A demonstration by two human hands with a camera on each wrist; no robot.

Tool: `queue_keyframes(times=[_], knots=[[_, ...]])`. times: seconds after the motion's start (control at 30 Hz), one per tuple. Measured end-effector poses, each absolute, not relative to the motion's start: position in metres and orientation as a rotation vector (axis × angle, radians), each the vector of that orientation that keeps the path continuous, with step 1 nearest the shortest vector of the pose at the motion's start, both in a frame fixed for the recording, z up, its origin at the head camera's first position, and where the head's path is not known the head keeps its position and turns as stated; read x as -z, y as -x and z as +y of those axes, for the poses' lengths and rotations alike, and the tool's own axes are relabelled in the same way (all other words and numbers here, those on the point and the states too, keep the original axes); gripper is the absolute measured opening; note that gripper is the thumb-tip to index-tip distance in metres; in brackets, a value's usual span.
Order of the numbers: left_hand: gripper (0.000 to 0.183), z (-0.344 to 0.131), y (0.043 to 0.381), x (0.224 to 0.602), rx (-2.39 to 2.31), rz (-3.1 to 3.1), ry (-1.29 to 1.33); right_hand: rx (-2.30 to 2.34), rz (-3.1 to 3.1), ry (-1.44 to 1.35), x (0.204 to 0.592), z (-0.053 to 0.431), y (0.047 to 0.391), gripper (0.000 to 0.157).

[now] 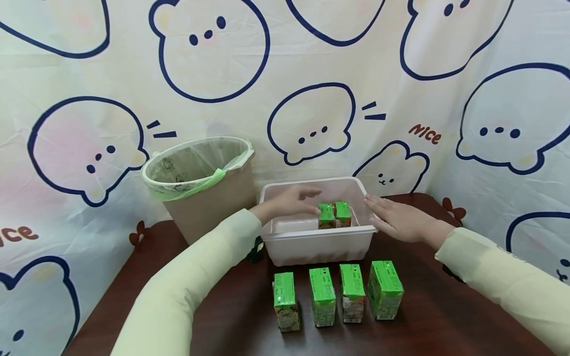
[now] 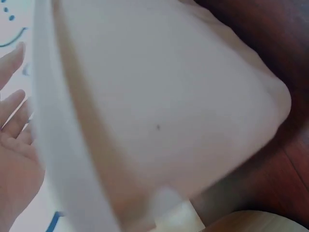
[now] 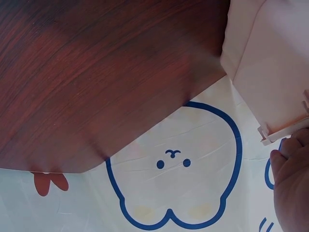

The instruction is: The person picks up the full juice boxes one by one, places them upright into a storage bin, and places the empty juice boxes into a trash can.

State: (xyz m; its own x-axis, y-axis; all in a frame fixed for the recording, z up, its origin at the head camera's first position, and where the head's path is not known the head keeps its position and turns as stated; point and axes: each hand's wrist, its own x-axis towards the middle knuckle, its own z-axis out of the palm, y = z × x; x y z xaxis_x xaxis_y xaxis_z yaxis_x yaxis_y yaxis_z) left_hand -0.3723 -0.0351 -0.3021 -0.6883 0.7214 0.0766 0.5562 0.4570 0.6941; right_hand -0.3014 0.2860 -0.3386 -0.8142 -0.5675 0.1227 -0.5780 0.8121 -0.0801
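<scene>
A white plastic basin stands mid-table with two green-topped drink cartons side by side inside it. Over its left part reaches my left hand, fingers spread and nothing held, the fingertips close to the left carton. My right hand rests against the basin's right rim with its fingers extended. In the right wrist view, the fingertips of that hand meet the rim. The left wrist view shows the basin's outer wall up close, with part of the left hand beyond its rim.
Several green-topped cartons stand in a row before the basin on the dark wooden table. A tan bin with a clear liner stands left of the basin. A patterned cloth hangs behind the table. Something dark lies by the basin's left side.
</scene>
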Motion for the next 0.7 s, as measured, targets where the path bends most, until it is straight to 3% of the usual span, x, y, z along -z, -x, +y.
queue_keyframes(times=[0.47,0.7], knots=[[0.057,-0.087,0.316,0.302,-1.437,2.516,-1.261,-0.217,-2.922,-0.894,0.335,0.285,0.297,0.067],[0.06,-0.11,0.283,0.317,-1.364,2.621,-1.383,-0.234,-2.929,-0.899,0.334,0.285,0.296,0.066]])
